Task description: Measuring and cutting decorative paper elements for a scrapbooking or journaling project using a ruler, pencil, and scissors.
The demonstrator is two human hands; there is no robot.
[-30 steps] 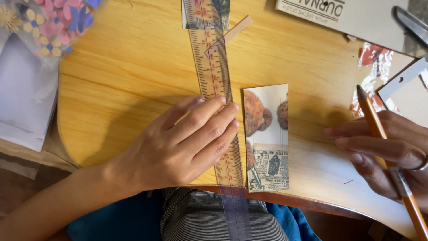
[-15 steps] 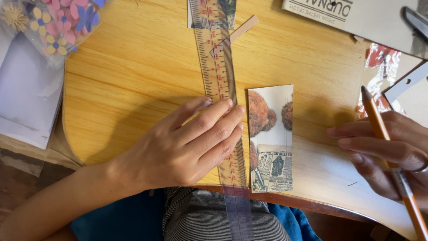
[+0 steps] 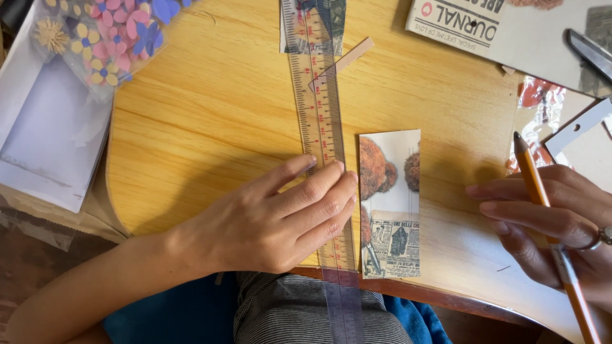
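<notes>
My left hand (image 3: 280, 220) lies flat on a long clear ruler (image 3: 322, 127), its fingers pressing the ruler down on the wooden table (image 3: 210, 121). Right beside the ruler lies a narrow printed paper strip (image 3: 390, 204) with brown round shapes on top and newsprint below. My right hand (image 3: 554, 223) rests on the table to the right of the strip, holding an orange pencil (image 3: 542, 210) with the tip pointing away from me. The ruler's near end hangs over the table's front edge.
A clear bag of paper flowers (image 3: 105, 38) lies on white paper (image 3: 51, 140) at the far left. A thin wooden stick (image 3: 347, 60) crosses the ruler's far part. A printed card (image 3: 503, 32), scissors (image 3: 590, 51) and a plastic packet (image 3: 535, 114) sit at the right.
Both hands have stayed nearly in place; the view has shifted slightly. The ruler and the paper strip have not moved.
</notes>
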